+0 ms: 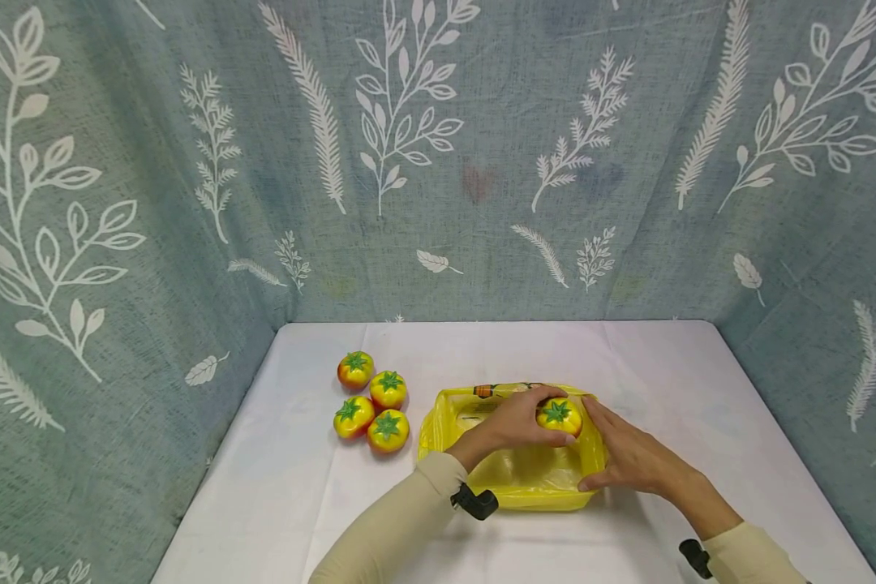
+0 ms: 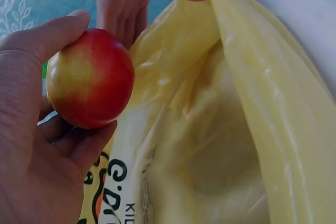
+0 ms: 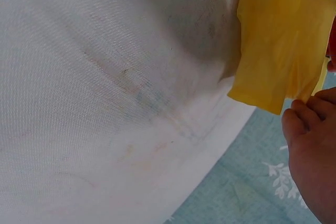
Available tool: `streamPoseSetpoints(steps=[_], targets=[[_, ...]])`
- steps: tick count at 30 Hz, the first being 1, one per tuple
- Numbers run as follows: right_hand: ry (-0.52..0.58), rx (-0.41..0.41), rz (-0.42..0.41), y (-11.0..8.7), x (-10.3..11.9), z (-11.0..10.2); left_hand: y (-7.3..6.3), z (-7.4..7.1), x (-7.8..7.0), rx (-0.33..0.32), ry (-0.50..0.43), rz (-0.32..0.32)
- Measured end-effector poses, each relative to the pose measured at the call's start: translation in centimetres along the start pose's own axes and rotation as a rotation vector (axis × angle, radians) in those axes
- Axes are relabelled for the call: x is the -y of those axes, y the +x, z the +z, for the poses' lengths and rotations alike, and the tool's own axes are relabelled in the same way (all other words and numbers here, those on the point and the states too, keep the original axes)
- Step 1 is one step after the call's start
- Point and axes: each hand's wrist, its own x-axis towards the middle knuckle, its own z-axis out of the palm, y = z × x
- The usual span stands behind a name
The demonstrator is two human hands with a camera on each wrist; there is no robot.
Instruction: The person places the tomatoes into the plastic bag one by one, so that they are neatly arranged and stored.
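Note:
My left hand grips a toy tomato, yellow and red with a green star-shaped top, over the right part of an open yellow plastic bag. In the left wrist view, thumb and fingers curl round the tomato, its red side facing the camera. My right hand holds the bag's right rim, thumb toward the near corner and fingers toward the far one. Dark printing shows on the bag wall. In the right wrist view, the fingertips of the right hand meet the bag's edge.
Left of the bag, several more toy tomatoes sit in a cluster on the white-covered table. A blue-green curtain with white leaf prints closes off the back and both sides.

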Motion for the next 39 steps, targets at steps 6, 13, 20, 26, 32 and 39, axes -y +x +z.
streamPoseSetpoints(steps=[6,13,20,26,32,39], targets=[[0.021,0.007,-0.003,-0.1,0.0,0.0,0.5,1.0,-0.1,0.032,0.044,0.000],[0.018,0.002,0.001,-0.1,0.2,0.0,1.1,2.2,0.6,0.073,0.051,0.054],[0.019,0.000,0.006,-0.2,0.2,0.2,1.5,3.2,1.2,0.060,0.040,0.032],[0.012,0.003,0.008,-0.1,0.3,0.1,1.8,3.4,1.8,0.021,0.007,-0.042],[-0.004,-0.001,0.003,-0.1,0.2,0.1,2.1,3.3,1.9,-0.002,0.011,-0.065],[-0.010,-0.007,-0.008,-0.1,0.2,0.1,2.3,3.9,2.1,-0.020,0.015,-0.082]])
